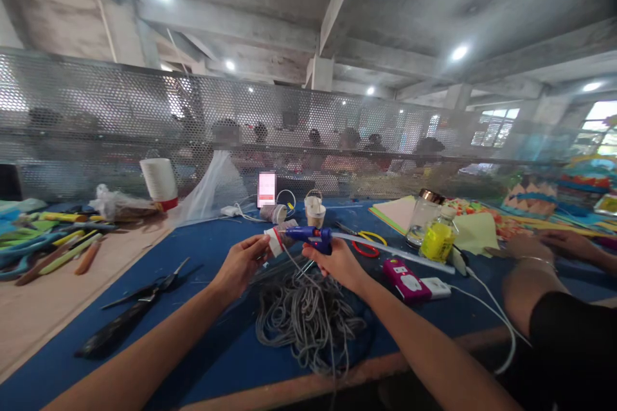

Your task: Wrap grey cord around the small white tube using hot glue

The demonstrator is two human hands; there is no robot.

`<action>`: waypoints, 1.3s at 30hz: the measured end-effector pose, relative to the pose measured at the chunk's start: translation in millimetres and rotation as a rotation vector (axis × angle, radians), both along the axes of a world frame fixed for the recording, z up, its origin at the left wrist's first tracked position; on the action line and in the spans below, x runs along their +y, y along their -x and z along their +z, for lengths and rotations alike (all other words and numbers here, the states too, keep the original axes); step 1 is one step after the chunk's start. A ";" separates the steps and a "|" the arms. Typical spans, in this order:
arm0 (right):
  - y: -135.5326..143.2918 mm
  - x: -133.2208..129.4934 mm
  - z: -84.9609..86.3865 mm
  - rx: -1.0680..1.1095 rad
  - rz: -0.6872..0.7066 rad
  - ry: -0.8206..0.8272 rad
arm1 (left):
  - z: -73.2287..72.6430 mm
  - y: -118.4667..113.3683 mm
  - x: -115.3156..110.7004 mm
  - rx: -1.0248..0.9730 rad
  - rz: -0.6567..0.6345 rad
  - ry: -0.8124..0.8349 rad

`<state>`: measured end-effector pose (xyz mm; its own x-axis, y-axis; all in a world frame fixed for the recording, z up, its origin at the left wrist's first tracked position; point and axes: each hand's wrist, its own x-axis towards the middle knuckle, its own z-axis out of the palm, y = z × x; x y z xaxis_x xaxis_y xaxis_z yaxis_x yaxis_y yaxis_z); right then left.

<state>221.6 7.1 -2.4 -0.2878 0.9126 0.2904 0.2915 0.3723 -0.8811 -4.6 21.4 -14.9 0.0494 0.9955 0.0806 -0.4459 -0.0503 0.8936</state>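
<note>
My left hand (243, 263) is closed around a small white paper cup (274, 243) with a red band, tipped on its side, with grey cord on its far part. In my right hand (341, 264) is a blue hot glue gun (309, 237), its nozzle pointing left at the cup. A long translucent glue stick (395, 250) sticks out of the gun's back. Grey cord (308, 321) lies in a loose heap below my hands, and one strand runs up to the cup.
Black scissors (144, 295) lie left; a stack of paper cups (160, 181) stands behind them. A phone (267, 189) leans upright at the back. On the right are yellow-and-red-handled scissors (369, 244), a magenta power bank (405, 279), a yellow bottle (438, 239) and another person's arm (530, 276).
</note>
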 end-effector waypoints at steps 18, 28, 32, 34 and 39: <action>-39.5 29.0 27.1 -0.248 -0.473 -0.292 | -2.0 3.1 -1.2 -0.020 -0.011 -0.032; -87.9 61.4 19.2 -0.685 -0.837 -0.097 | -4.4 3.8 2.9 -0.057 0.037 -0.016; -94.2 64.7 10.4 -0.776 -0.873 -0.057 | -1.1 3.7 0.8 -0.077 0.060 0.009; -95.7 66.2 5.9 -0.820 -0.872 -0.029 | 0.7 3.7 -0.5 -0.077 0.062 0.016; -92.8 68.2 -3.1 -0.921 -0.796 0.067 | 2.2 2.7 -1.8 -0.078 0.030 0.002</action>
